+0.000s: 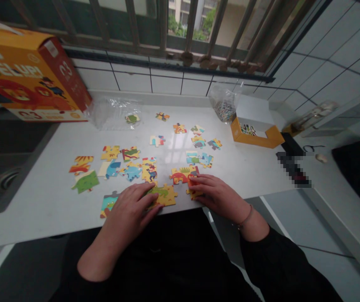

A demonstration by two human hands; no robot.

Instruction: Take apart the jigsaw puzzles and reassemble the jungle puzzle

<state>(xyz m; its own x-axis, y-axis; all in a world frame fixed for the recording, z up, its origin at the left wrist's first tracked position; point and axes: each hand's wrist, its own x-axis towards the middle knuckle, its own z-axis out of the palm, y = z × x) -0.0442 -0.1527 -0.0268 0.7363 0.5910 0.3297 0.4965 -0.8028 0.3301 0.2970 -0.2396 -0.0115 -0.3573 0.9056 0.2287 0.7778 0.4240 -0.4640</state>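
Note:
My left hand (132, 205) rests at the front of the counter, its curled fingers and thumb on a yellow puzzle piece with a green crocodile (167, 195). My right hand (216, 193) grips another yellow-and-red puzzle piece (194, 193) at its left edge, partly hidden under the fingers. Touching or close above that piece lies a red lion puzzle piece (179, 176). A teal piece (107, 204) is partly covered by my left hand. Just above the left fingers lies a piece with a figure in blue (150, 171).
Several loose puzzle pieces (131, 171) spread over the white counter (57, 184). A large orange box (25, 79) stands beside the sink (6, 167) at left. Behind lie a clear plastic bag (113, 113), a filled bag (225, 109) and an open yellow box (255, 136).

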